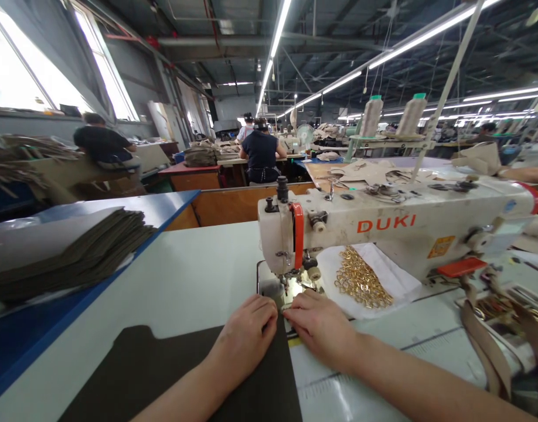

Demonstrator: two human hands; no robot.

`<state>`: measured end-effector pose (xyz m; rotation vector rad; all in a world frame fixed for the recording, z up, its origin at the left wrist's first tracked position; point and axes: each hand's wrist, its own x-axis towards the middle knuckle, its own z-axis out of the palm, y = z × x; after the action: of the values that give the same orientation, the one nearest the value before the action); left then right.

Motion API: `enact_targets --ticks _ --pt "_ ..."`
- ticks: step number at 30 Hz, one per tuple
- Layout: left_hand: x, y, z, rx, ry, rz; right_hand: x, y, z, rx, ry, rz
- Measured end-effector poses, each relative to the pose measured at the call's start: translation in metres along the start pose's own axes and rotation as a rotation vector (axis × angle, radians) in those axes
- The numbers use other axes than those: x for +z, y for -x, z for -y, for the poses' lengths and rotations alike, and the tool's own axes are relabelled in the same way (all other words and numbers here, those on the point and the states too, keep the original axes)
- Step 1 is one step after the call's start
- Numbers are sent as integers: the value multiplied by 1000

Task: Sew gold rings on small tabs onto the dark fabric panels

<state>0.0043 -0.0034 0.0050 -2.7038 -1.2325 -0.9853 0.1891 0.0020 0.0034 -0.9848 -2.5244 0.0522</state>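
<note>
A dark olive-brown fabric panel [185,357] lies flat on the sewing machine's pale table, its far corner close to the needle. My left hand [247,331] rests on that panel with its fingers curled and closed at the far edge, just left of the presser foot. Right beside it, my right hand [319,325] has thumb and fingers pressed together in front of the needle area; a small pale bit shows at the fingertips, too hidden to name. Above both hands is the head of the white sewing machine [330,234], its lamp lighting the needle plate.
Gold metal rings [361,278] are heaped on a white cloth [403,284] under the machine arm. Tan straps [486,346] hang at the right. A stack of dark panels [75,252] lies on a blue table at the left. Thread cones [372,117] stand behind; several people work farther off.
</note>
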Motion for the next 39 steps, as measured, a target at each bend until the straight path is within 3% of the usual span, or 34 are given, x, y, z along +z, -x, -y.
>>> enact_targets --ticks 12,22,26,31,39 --pt "-2 -3 3 16 17 54 -5 0 0 -46 31 39" --pt "-1 -3 0 81 -85 21 -43 33 8 -432 232 183" --pt "0 -2 1 86 -87 11 -31 23 8 -415 232 144" --pt "1 -1 2 112 -87 26 -6 12 9 -330 121 -1" --pt "0 3 4 133 -111 24 6 15 6 -340 15 -2"
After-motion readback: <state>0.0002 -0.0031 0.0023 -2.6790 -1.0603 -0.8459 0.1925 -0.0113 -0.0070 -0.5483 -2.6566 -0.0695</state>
